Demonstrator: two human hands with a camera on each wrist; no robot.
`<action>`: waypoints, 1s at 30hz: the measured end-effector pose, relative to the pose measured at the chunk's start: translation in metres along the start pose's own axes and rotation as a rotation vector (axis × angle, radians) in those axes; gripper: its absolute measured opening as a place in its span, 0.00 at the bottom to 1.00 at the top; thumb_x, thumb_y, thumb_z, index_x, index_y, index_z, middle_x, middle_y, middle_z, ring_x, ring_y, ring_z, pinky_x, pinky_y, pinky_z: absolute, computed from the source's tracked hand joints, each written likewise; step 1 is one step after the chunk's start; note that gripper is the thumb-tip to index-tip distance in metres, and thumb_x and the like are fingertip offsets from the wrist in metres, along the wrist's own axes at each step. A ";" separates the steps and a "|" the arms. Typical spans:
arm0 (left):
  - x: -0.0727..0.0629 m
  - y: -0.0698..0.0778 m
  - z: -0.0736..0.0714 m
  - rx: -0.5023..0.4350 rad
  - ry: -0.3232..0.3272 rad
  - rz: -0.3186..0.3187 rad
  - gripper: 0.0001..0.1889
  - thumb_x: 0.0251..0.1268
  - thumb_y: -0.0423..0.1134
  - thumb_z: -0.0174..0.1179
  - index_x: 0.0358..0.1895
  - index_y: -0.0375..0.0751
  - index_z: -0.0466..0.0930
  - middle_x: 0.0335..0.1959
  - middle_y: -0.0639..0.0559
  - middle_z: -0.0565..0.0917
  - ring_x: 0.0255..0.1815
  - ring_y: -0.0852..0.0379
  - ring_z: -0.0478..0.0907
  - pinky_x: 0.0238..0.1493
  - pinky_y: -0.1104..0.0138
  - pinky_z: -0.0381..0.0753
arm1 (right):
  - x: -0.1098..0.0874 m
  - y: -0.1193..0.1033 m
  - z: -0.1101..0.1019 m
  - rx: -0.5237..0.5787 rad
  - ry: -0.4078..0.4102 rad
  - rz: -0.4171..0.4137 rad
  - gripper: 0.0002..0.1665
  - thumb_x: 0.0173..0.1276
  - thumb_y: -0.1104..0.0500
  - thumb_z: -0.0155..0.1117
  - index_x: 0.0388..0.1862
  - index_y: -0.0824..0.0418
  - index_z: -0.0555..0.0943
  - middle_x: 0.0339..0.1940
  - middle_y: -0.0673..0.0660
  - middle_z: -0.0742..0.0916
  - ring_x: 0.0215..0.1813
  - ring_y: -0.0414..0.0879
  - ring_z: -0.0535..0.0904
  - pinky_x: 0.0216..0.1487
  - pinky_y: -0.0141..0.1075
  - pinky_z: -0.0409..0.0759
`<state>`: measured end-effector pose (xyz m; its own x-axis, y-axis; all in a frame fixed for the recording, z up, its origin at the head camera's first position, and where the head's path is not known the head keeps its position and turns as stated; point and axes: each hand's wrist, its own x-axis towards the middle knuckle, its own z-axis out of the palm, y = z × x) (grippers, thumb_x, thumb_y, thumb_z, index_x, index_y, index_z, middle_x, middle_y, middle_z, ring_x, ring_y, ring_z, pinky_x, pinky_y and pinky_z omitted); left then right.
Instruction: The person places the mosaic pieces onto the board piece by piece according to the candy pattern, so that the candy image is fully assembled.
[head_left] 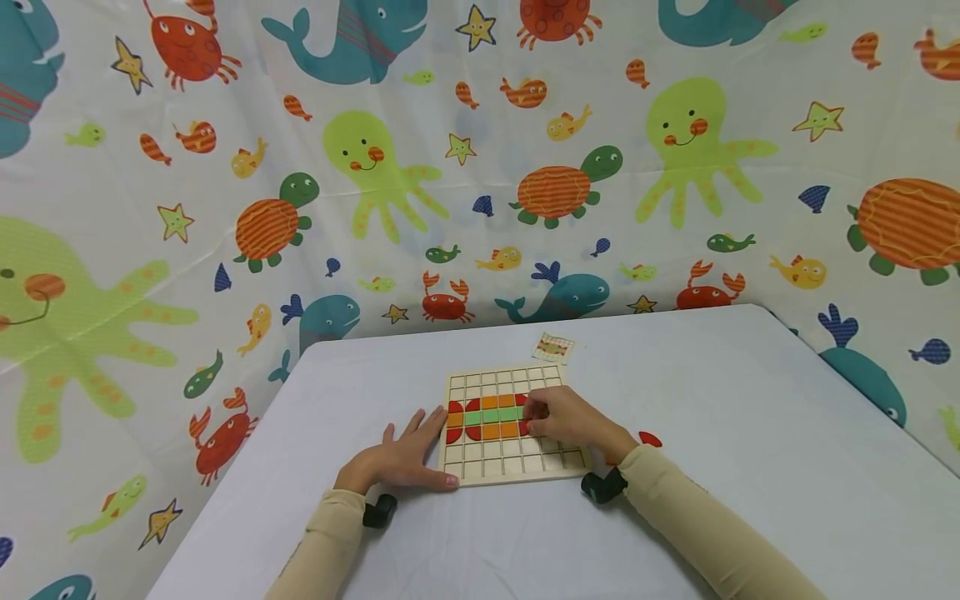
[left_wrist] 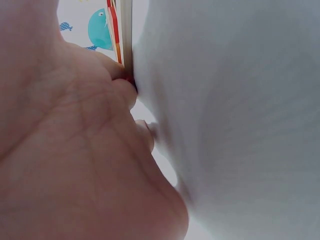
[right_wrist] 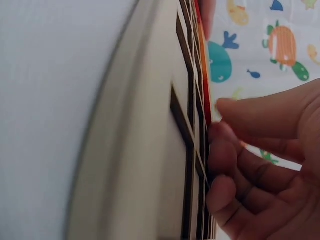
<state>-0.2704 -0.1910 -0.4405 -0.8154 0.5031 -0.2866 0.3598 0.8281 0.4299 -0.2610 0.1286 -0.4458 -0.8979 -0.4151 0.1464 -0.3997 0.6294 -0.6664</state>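
A wooden grid board (head_left: 491,468) lies on the table, with red, orange (head_left: 491,431) and green tiles (head_left: 491,415) set in its middle rows. My left hand (head_left: 405,458) rests against the board's left side, fingers spread, thumb by the near left corner. In the left wrist view its palm stands beside the board's edge (left_wrist: 127,35). My right hand (head_left: 566,417) reaches over the right part of the grid, with curled fingers and thumb pinching at a red rounded-corner tile (head_left: 524,428). Seen from the right wrist, thumb and fingertips meet the board's surface beside a red tile (right_wrist: 206,92); the fingers partly hide it.
Beyond the board's far right corner lies a small pattern card (head_left: 553,347). Loose red tiles (head_left: 650,438) sit near the right wrist, partly behind it. A white cloth covers the table (head_left: 750,417); a sea-animal curtain (head_left: 480,125) hangs behind.
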 end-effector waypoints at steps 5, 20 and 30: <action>0.000 0.001 0.000 0.001 0.000 0.000 0.65 0.57 0.66 0.75 0.89 0.44 0.46 0.90 0.45 0.48 0.88 0.38 0.36 0.79 0.30 0.30 | -0.001 0.004 -0.008 0.095 -0.023 0.034 0.03 0.78 0.61 0.68 0.44 0.59 0.86 0.34 0.47 0.86 0.38 0.45 0.81 0.45 0.38 0.83; 0.001 -0.003 0.002 -0.022 -0.008 0.028 0.68 0.55 0.73 0.73 0.89 0.42 0.45 0.90 0.42 0.46 0.88 0.35 0.34 0.78 0.30 0.25 | -0.013 0.010 -0.048 0.161 -0.116 0.124 0.18 0.81 0.56 0.65 0.60 0.66 0.85 0.51 0.54 0.90 0.53 0.51 0.83 0.65 0.53 0.81; 0.004 -0.005 0.004 -0.023 0.012 0.034 0.70 0.51 0.76 0.73 0.89 0.44 0.46 0.90 0.44 0.46 0.88 0.37 0.34 0.78 0.30 0.24 | -0.023 0.020 -0.064 0.096 -0.130 0.162 0.23 0.76 0.57 0.69 0.65 0.65 0.82 0.56 0.57 0.88 0.59 0.55 0.82 0.65 0.57 0.81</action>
<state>-0.2738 -0.1925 -0.4470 -0.8083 0.5277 -0.2612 0.3772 0.8047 0.4585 -0.2607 0.1928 -0.4159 -0.9150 -0.3989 -0.0600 -0.2269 0.6320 -0.7410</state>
